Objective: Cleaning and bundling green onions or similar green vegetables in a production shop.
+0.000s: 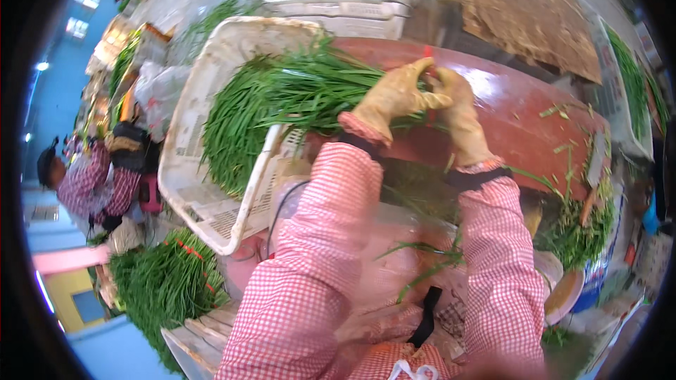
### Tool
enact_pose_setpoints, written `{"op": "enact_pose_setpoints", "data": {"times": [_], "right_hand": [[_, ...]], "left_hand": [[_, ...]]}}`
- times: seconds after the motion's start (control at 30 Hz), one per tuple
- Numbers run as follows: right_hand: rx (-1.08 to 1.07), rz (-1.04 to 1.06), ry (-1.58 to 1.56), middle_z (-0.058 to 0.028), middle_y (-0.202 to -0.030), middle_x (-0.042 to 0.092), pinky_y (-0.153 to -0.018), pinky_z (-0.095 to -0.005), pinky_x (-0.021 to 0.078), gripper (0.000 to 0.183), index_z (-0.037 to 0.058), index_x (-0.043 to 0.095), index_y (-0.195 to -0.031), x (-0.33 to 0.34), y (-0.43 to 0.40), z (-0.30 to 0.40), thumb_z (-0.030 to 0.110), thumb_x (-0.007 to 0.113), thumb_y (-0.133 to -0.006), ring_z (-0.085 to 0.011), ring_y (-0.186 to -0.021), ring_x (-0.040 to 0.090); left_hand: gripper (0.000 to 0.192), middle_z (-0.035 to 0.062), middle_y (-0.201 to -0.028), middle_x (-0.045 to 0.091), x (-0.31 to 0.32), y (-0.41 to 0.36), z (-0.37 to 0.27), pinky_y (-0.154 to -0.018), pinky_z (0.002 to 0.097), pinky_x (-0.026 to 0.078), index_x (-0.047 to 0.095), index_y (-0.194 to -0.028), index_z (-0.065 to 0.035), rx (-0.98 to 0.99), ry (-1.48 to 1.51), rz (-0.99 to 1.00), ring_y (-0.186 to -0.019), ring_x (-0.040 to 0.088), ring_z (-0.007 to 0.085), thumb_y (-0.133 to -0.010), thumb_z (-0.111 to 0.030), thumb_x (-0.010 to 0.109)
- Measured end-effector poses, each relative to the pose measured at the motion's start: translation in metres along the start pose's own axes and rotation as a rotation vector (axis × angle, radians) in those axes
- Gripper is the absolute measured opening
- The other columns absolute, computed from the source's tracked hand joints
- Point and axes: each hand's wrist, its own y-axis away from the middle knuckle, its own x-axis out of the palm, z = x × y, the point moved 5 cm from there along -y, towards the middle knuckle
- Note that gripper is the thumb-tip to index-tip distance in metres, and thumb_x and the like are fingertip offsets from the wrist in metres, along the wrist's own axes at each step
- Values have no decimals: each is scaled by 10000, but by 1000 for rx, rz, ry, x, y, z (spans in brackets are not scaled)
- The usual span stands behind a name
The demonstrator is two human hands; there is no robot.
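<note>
A bunch of long green leaves, likely garlic chives [317,89], lies with its leafy end over a white plastic crate and its stem end on a reddish-brown board [528,137]. A narrow red strip [431,117] crosses the board at the stem end. My left hand [393,92], in a yellowish rubber glove, arches over the stems, its fingertips at the strip. Gloved the same way, my right hand [458,111] meets it from the right, fingers bent at the strip too. The hands partly hide the strip and stem ends.
The white crate [185,195] stands left of the board. Tied bunches of green leaves [163,274] are at lower left. A knife-like blade [595,158] and trimmings [575,237] lie at right. White crates [338,10] stand beyond the board. A person [95,184] sits at far left.
</note>
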Motion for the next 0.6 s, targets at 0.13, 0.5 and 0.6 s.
{"op": "enact_pose_setpoints", "data": {"times": [0.13,0.5,0.6], "right_hand": [[-50,-64,-127,-74,-1024,717,-737,-327,523,164,-13,723,-956,-21,13,16,129,665,-901,-194,-854,677],[-229,55,-441,-68,-1234,662,-885,-264,492,136,-4,735,-995,-25,24,21,68,709,-882,-144,-996,635],[-138,115,-866,-81,-1217,673,-917,-283,495,188,0,722,-1053,-46,9,23,91,701,-889,-178,-1036,644]], "left_hand": [[888,180,-1279,615,12,5,10,-1031,356,449,420,-1417,22,-6,92,42,-1223,572,268,-673,-181,859],[231,115,-888,690,5,11,5,-777,332,495,686,-971,-5,-171,249,-97,-830,633,201,-786,-129,749],[227,126,-852,681,5,12,3,-745,344,487,687,-939,-4,-241,210,-26,-795,622,213,-807,-175,757]]}}
